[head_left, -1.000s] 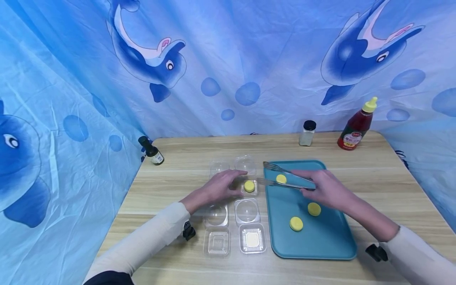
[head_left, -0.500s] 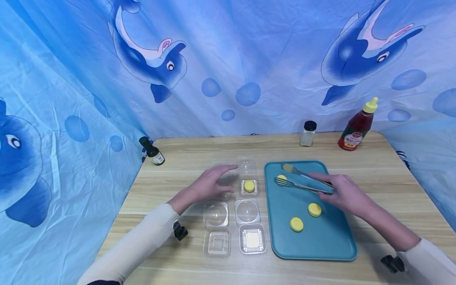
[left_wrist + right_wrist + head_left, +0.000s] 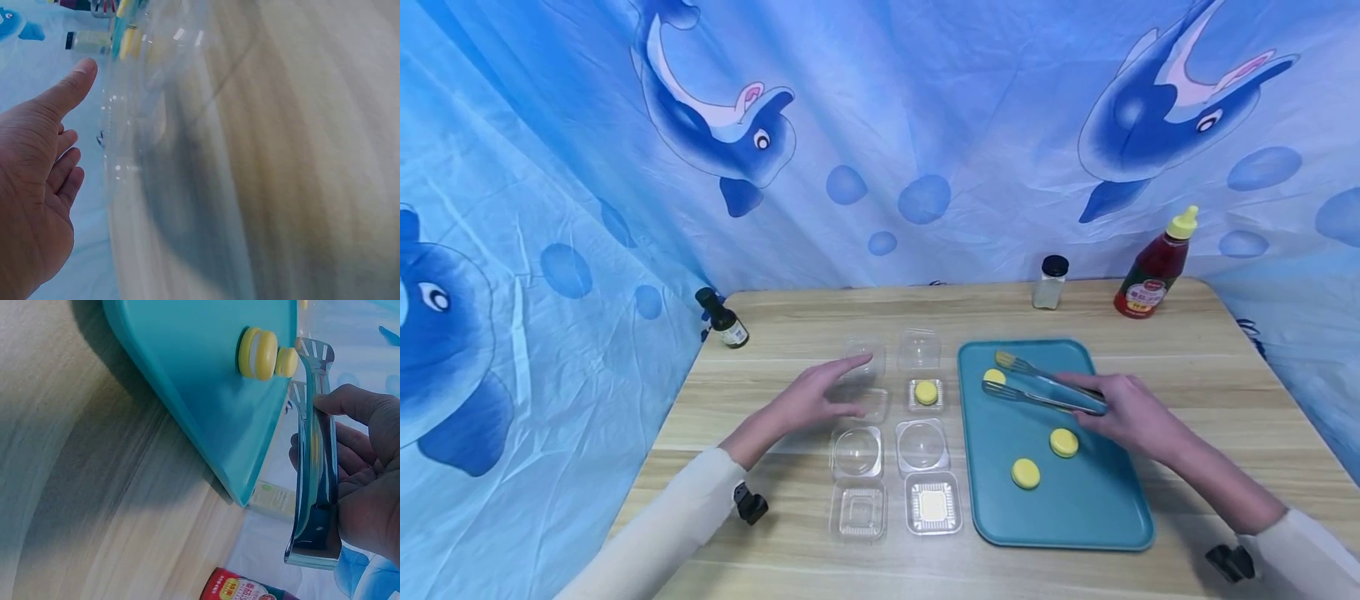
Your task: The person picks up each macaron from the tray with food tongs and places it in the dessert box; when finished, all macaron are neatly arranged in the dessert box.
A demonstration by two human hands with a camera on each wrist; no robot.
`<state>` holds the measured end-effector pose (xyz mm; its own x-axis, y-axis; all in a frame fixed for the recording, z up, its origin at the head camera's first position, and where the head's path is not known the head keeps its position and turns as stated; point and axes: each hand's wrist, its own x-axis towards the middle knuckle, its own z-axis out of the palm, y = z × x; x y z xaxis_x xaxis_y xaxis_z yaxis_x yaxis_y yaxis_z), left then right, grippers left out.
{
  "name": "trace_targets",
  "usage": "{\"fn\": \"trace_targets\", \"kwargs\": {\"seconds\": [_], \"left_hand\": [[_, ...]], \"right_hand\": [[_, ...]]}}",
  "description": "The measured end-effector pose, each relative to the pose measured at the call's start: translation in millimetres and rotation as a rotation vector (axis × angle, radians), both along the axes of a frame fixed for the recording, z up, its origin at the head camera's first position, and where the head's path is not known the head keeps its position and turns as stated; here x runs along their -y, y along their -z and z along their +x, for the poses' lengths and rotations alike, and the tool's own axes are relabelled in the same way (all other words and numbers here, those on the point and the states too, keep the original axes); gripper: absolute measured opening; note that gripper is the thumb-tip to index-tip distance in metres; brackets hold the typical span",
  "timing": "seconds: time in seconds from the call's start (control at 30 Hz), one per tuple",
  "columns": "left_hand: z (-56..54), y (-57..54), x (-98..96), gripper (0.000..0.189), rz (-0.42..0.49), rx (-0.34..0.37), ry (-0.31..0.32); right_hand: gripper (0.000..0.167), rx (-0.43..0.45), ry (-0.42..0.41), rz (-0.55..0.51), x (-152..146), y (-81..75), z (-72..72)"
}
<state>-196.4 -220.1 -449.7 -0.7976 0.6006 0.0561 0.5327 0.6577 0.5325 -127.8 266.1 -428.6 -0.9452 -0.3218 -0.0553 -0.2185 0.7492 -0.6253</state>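
Metal food tongs [image 3: 1037,392] are gripped by my right hand [image 3: 1138,418] over the blue tray [image 3: 1075,525]. Their two arms stand apart, with nothing visibly pinched between them. Under the tips lies a yellow macaron [image 3: 994,377]; a second macaron [image 3: 1063,442] and a third macaron [image 3: 1026,473] lie nearer the front. The right wrist view shows a white filling in one macaron [image 3: 257,354]. My left hand [image 3: 805,398], thumb and fingers spread and holding nothing, hovers beside a clear plastic box [image 3: 868,406]. Another clear box [image 3: 916,407] has a yellow macaron [image 3: 927,392] in it.
Two more clear boxes with raised lids stand in front: a left box [image 3: 858,510] and a right box [image 3: 933,505]. A dark bottle [image 3: 722,320] stands back left, a black-capped shaker [image 3: 1050,283] and a red sauce bottle [image 3: 1152,271] back right. A dolphin-print curtain [image 3: 880,125] hangs behind.
My left hand has drawn back to the left, away from the box with the macaron. My right hand has moved the tongs rightward, from that box's edge to over the tray.
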Motion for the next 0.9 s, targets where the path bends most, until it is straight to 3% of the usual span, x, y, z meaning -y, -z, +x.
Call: {"fn": "trace_targets", "kwargs": {"seconds": [0.53,0.9], "left_hand": [[3.6,14.6,12.5,0.087,-0.001,-0.031,0.008],[4.2,16.1,13.9,0.084,-0.014,-0.038,0.003]], "right_hand": [[0.06,0.019,0.002,0.002,1.8,8.1,0.2],[0.057,-0.003,0.005,0.005,3.4,13.2,-1.7]]}}
